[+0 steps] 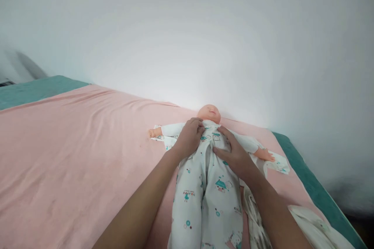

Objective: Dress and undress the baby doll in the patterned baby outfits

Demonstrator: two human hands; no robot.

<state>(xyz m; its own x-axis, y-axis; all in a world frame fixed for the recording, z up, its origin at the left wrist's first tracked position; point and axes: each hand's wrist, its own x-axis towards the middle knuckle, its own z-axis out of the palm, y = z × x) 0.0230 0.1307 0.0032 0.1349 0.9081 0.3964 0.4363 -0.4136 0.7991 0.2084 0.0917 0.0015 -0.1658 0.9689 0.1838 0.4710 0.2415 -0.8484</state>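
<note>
A baby doll (209,113) lies on its back, arms stretched out to both sides in white sleeves. White printed trousers (220,202) with teal pictures cover its legs and reach up to its chest. My left hand (191,134) is at the upper left edge of the trousers, its fingers curled over the waistband. On the opposite side, my right hand (235,153) lies against the trousers, thumb and fingers spread apart. Part of a printed white garment (279,163) shows beneath the doll's outstretched arms.
A pink sheet (73,163) covers the bed, with a teal cover (43,89) showing at its edges. Crumpled white cloths (315,225) lie at the lower right. A white wall (181,39) stands right behind the doll's head.
</note>
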